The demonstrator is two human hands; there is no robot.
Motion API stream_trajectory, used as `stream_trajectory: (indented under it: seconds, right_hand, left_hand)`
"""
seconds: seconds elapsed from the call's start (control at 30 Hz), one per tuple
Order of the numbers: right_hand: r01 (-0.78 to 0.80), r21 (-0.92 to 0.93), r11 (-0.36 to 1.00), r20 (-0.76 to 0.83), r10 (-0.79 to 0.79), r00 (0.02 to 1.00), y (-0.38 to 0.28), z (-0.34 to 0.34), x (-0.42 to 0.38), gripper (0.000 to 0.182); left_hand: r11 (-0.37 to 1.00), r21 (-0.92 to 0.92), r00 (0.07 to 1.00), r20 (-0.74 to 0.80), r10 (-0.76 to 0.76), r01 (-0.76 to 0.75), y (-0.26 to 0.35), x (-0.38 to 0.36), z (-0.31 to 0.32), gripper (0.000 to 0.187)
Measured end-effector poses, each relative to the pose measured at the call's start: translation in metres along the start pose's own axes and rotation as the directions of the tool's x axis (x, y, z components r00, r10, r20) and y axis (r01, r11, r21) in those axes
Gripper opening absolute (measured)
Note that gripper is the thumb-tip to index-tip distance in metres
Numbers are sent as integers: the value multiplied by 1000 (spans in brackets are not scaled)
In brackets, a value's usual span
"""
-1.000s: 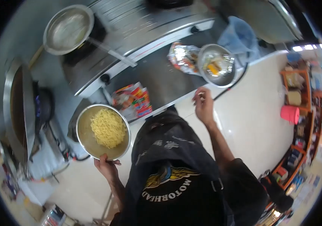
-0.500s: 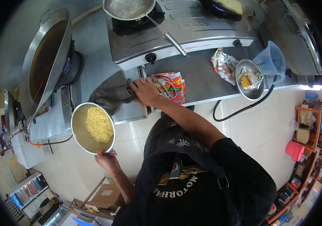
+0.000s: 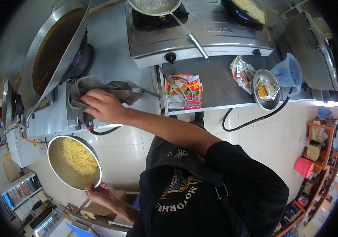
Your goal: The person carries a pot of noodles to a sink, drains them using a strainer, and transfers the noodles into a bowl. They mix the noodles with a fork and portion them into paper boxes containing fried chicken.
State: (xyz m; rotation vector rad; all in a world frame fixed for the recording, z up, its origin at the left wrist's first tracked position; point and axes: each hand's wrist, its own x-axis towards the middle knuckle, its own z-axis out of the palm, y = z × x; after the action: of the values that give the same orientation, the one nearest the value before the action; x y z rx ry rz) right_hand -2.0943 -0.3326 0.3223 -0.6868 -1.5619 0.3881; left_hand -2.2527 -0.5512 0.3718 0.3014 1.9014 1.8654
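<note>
Pale floor tiles point(image 3: 252, 136) are stretching out on the near side of the gas stove point(image 3: 200, 37), with orange shelves point(image 3: 323, 148) standing far to its right. Steel counter point(image 3: 111, 59) is running along the stove's left side, and a big wok point(image 3: 69, 47) of brown liquid is sitting over on that side too.

Well apart from each other, both hands are working left of the stove and nearer the person. The left hand point(image 3: 101, 195) is clamping the rim of a metal bowl point(image 3: 60, 168), which is tilting over the floor, toward the person from the stove, while yellow noodles point(image 3: 80, 158) are lying inside it. The right hand point(image 3: 103, 106) is resting on a crumpled grey cloth point(image 3: 117, 89) on the counter left of the stove; whether its fingers are pinching the fabric, I cannot tell.

Just in front of the stove, red printed packets point(image 3: 196, 89) are lying on a dark surface. Toward the stove's front right, a torn foil wrapper point(image 3: 242, 73) is lying beside a small metal bowl point(image 3: 266, 105), and a clear blue jug point(image 3: 285, 71) is standing beyond them. Atop the stove, a strainer point(image 3: 155, 6) is occupying the left burner and a black pan point(image 3: 236, 12) is holding yellow food at the right.
</note>
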Motion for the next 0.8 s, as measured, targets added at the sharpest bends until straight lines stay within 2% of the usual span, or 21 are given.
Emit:
stream_trajectory:
  seconds: [0.03, 0.07, 0.1, 0.13, 0.27, 0.33, 0.4, 0.47, 0.5, 0.53, 0.57, 0.63, 0.7, 0.77, 0.8]
  right_hand:
    - [-2, -40, 999, 198, 10, 980, 6, 9, -11, 39]
    - [-9, -30, 1000, 198, 15, 980, 16, 15, -30, 39]
    - [-22, -269, 963, 351, 119, 929, 29, 21, -53, 38]
    - [13, -493, 870, 463, 249, 851, 38, 24, -68, 36]
    - [-37, -441, 897, 362, 216, 907, 19, -33, -99, 24]
    - [-108, -575, 811, 185, 258, 948, 39, -57, -107, 20]
    - [-229, -775, 589, 77, 448, 891, 52, -78, -91, 19]
    - [-167, -897, 408, 161, 656, 737, 71, -84, -84, 18]
    - [-174, -896, 408, 154, 653, 741, 75, -83, -78, 18]
    - [-130, -909, 395, 222, 726, 650, 79, -83, -73, 19]
    - [-85, -918, 386, 283, 792, 541, 81, -81, -70, 20]
    - [-109, -927, 360, 248, 802, 544, 80, -79, -69, 20]
    - [-137, -939, 316, 193, 812, 552, 72, -89, -61, 21]
    - [-371, -866, 336, 100, 843, 529, 52, -121, -62, 22]
    - [-431, -832, 348, 21, 797, 603, 41, -145, -71, 21]
  left_hand:
    - [999, -40, 1000, 11, 0, 1, 1, -1, -1, 14]
    - [996, -84, 1000, 24, 1, 1, 1, -1, -3, 13]
    - [997, -79, 1000, 18, 7, -6, 0, 0, -6, 13]
    - [998, -65, 1000, 29, -9, 11, -3, 3, -10, 13]
    - [995, -72, 997, 26, -68, 69, -20, 5, -7, 14]
    - [998, -8, 995, 75, -59, 59, -29, 5, -6, 16]
    - [995, -7, 990, 101, -99, 100, -30, 0, 3, 21]
    - [993, 29, 983, 145, -116, 114, -31, -8, 17, 25]
    - [990, 18, 983, 116, -140, 139, -36, -8, 23, 27]
    - [991, 15, 983, 125, -133, 132, -38, -6, 32, 27]
    - [989, 28, 965, 216, -146, 143, -40, -4, 39, 26]
    - [988, 54, 910, 384, -157, 148, -38, -5, 55, 25]
    - [987, 52, 868, 470, -161, 155, -36, -8, 68, 24]
    - [984, 67, 793, 584, -173, 166, -38, -10, 79, 23]
    - [983, 77, 780, 600, -178, 166, -39, -12, 84, 23]
